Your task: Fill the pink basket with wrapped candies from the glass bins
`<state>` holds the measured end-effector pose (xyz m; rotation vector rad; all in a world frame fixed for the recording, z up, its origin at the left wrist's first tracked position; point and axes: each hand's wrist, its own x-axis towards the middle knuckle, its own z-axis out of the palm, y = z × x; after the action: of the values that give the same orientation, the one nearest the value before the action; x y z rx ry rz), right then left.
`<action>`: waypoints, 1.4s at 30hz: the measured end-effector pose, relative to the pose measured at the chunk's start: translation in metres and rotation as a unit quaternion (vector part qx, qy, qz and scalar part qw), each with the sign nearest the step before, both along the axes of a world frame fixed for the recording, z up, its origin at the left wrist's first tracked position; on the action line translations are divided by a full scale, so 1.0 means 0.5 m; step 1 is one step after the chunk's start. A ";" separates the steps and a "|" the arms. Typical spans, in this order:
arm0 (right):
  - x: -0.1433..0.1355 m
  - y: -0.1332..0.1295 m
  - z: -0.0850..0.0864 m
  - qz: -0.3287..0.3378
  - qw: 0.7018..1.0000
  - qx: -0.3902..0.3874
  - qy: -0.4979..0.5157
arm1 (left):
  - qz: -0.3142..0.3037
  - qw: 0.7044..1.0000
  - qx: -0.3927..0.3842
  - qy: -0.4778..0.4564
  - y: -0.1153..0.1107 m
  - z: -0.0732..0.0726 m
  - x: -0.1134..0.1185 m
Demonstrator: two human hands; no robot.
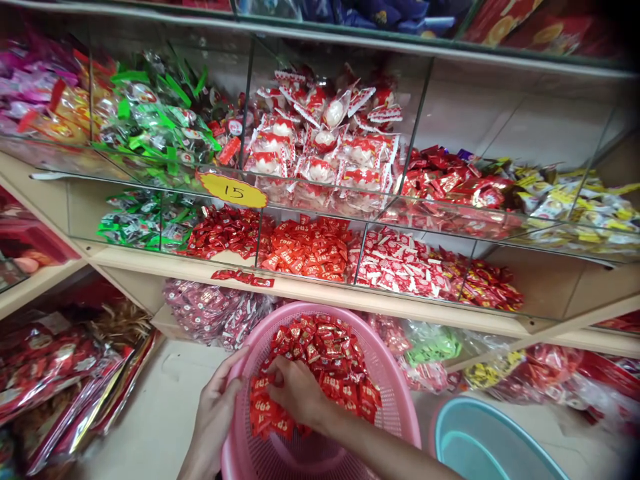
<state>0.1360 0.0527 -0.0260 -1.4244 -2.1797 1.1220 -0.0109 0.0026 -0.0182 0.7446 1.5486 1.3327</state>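
We're holding the pink mesh basket (pixel 407 407) at 9 o'clock, left hand (pixel 213 410); right hand (pixel 295 390) nearer, curling into red-wrapped candies (pixel 325 337), heap spreading toward its 1; can't tell what it's pinching.

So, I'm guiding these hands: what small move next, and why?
Probably gather a few red-wrapped candies with the right hand, since its fingers are down among them and the left hand holds the pink basket by its rim.
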 end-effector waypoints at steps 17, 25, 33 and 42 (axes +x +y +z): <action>0.040 0.308 0.256 -0.180 0.961 0.204 -0.050 | -0.011 1.000 0.004 -0.018 -0.001 -0.022 -0.015; 0.012 0.357 0.217 -0.207 0.968 0.114 -0.080 | -0.011 1.000 0.007 -0.007 -0.002 -0.009 -0.011; 0.058 0.357 0.219 -0.206 0.973 0.092 0.051 | -0.007 1.000 0.006 0.004 -0.001 -0.017 -0.015; 0.139 0.197 0.245 -0.065 0.940 0.301 0.147 | 0.003 1.000 0.009 0.020 0.001 0.001 -0.008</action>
<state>0.2054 0.1514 0.0967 -1.0295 -1.9380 0.5031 -0.0148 0.0032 -0.0177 0.7833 1.5730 1.3445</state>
